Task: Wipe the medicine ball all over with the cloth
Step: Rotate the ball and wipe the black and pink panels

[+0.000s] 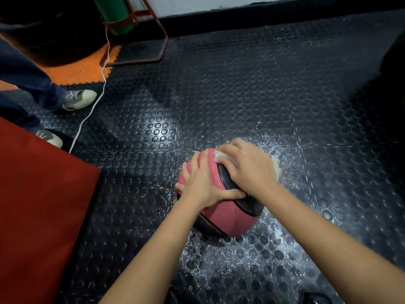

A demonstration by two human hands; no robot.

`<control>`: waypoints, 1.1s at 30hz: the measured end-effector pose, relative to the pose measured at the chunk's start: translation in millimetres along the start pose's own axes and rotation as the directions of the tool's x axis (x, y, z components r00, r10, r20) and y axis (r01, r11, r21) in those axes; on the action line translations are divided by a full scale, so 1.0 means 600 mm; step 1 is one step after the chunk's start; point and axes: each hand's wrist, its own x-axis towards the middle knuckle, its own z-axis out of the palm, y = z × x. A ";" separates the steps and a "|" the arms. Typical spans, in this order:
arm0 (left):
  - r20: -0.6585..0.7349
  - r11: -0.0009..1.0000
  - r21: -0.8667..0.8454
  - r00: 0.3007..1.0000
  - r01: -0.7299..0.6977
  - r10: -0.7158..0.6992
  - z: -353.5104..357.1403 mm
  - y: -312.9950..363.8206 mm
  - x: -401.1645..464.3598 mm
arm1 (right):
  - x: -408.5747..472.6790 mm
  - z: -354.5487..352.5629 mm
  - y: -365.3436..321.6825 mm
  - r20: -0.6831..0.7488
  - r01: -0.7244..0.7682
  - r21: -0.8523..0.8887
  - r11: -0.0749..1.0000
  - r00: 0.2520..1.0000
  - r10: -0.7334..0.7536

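1. Medicine ball (228,218): pink with black bands; rests on the studded rubber floor (241,84), under both hands.
2. Left hand (202,185): fingers spread flat over the ball's upper left side, thumb toward the right hand; steadies it, grips nothing.
3. Right hand (247,170): presses the pale cloth (220,155) onto the ball's top; cloth shows past the fingers and beyond the hand's far side.
4. Step judged: wiping the upper surface, mid-task.
5. Next move calls for: rolling the ball with the left hand to expose the underside.
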 end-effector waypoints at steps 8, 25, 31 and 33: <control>0.029 1.000 -0.005 0.999 0.016 -0.015 -0.009 -0.022 0.017 | -0.049 -0.025 -0.011 0.019 0.187 -0.079 0.979 0.982 -0.186; 0.019 1.000 -0.022 1.000 -0.011 0.011 -0.002 -0.019 0.001 | -0.029 -0.008 -0.005 0.031 0.028 -0.079 0.996 0.999 -0.026; 0.049 0.999 -0.007 0.998 0.044 -0.043 -0.003 0.008 -0.010 | 0.026 -0.013 0.006 0.085 -0.216 -0.071 0.974 0.972 0.221; 0.045 0.997 -0.034 0.997 0.071 -0.069 -0.006 0.003 -0.002 | -0.017 -0.012 -0.010 0.011 -0.023 -0.067 0.997 1.000 0.024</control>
